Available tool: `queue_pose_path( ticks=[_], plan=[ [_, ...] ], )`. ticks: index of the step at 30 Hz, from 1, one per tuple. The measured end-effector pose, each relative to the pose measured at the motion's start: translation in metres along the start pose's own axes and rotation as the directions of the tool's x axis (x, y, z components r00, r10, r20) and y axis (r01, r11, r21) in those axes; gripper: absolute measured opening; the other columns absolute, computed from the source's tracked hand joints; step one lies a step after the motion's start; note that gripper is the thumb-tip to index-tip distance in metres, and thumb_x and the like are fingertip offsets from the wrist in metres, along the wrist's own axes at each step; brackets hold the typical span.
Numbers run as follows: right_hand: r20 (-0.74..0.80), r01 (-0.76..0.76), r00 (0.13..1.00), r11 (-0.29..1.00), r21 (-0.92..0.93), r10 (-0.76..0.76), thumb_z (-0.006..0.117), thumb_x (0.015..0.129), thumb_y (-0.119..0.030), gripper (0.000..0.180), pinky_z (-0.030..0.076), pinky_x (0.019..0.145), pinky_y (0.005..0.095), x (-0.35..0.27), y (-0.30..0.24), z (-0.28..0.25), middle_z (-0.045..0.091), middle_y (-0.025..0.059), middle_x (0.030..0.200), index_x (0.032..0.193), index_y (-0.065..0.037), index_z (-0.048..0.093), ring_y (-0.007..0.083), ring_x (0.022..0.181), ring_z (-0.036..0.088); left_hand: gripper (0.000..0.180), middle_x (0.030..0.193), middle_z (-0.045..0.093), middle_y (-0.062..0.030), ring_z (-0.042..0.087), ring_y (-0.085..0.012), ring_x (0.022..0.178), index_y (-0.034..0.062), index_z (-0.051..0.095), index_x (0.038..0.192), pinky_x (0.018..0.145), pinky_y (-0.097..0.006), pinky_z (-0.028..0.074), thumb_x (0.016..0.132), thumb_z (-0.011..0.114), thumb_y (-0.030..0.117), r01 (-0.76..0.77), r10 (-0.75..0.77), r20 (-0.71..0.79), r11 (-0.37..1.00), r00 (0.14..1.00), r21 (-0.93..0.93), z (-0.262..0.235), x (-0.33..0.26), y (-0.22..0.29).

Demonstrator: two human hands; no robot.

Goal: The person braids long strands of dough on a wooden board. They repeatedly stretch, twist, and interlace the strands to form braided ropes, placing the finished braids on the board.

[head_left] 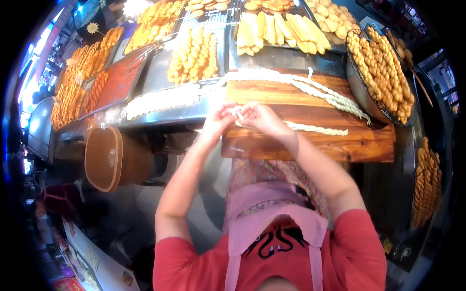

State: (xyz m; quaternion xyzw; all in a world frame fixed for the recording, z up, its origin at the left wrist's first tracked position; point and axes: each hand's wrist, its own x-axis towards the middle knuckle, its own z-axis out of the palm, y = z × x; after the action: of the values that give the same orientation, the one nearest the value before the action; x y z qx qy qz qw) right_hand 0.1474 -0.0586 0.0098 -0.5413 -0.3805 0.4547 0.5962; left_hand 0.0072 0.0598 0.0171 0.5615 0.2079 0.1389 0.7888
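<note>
Both hands meet just above the near edge of a wooden board. The left hand has its fingers curled in, and its fingertips pinch the end of a white dough rope. The right hand is curled too, and its fingers pinch the same end from the other side. The two hands touch each other at the fingertips, with the small white bit of dough between them. The rest of that dough rope lies flat on the board and runs off to the right. More twisted white dough ropes lie along the far edge of the board. Behind the board sit trays of golden fried twists and long fried sticks. A round wire basket on the right holds more fried twists. A brown bucket stands to the left, lower down.
</note>
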Motion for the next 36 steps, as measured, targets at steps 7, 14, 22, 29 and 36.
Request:
queue_pose_path(
  ticks=[7,14,22,29,36],
  plan=[
    [-0.160,0.110,0.967,0.895,-0.432,-0.196,0.063,0.082,0.004,0.017,0.049,0.063,0.0232,-0.002,-0.003,-0.003,0.062,0.0042,0.080,0.097,-0.003,0.058,0.0092,0.071,0.059,0.031,0.095,0.064,-0.0084,0.062,-0.0122,0.080,0.0019,0.057,0.113,0.072,-0.027,0.052,0.083,0.059,-0.004,-0.183,0.326,-0.016,0.570,0.945,0.801,0.019,-0.013,0.020],
    [-0.114,0.210,0.975,0.963,0.171,-0.193,0.063,0.085,-0.002,0.013,0.048,0.063,0.0206,0.001,0.018,-0.002,0.057,0.0000,0.081,0.095,-0.005,0.054,0.0066,0.074,0.057,0.028,0.105,0.057,-0.0114,0.059,-0.0192,0.072,0.0048,0.060,0.106,0.060,-0.026,0.049,0.079,0.064,-0.001,-0.429,0.618,0.175,0.289,0.766,0.856,0.037,-0.020,0.021],
    [-0.053,0.294,0.954,0.956,-0.018,-0.295,0.063,0.085,-0.004,0.014,0.049,0.070,0.0249,-0.004,0.012,0.009,0.060,0.0055,0.087,0.093,-0.003,0.052,0.0120,0.082,0.059,0.027,0.098,0.062,-0.0051,0.060,-0.0075,0.077,-0.0002,0.058,0.108,0.065,-0.020,0.049,0.082,0.067,0.002,-0.228,0.288,-0.123,0.906,0.950,0.357,0.014,-0.018,0.000],
    [0.040,0.412,0.751,0.420,-0.809,-0.659,0.073,0.074,-0.030,0.059,0.043,0.091,0.0439,-0.025,-0.001,-0.002,0.059,0.0146,0.110,0.123,-0.006,0.048,0.0357,0.103,0.057,0.020,0.076,0.062,-0.0086,0.061,-0.0151,0.070,0.0032,0.061,0.102,0.065,-0.028,0.050,0.082,0.062,0.002,-0.184,0.381,-0.080,0.607,0.921,0.773,0.005,-0.026,0.019],
    [-0.100,0.034,0.987,0.780,-0.625,-0.123,0.059,0.082,-0.015,0.018,0.049,0.073,0.0397,-0.095,0.010,-0.079,0.063,0.0164,0.091,0.097,-0.005,0.063,0.0320,0.082,0.061,0.024,0.095,0.062,-0.0095,0.061,-0.0190,0.088,0.0022,0.053,0.110,0.079,-0.030,0.049,0.087,0.060,0.004,-0.292,0.557,-0.056,0.516,0.829,0.805,-0.024,-0.006,0.071]
  ],
)
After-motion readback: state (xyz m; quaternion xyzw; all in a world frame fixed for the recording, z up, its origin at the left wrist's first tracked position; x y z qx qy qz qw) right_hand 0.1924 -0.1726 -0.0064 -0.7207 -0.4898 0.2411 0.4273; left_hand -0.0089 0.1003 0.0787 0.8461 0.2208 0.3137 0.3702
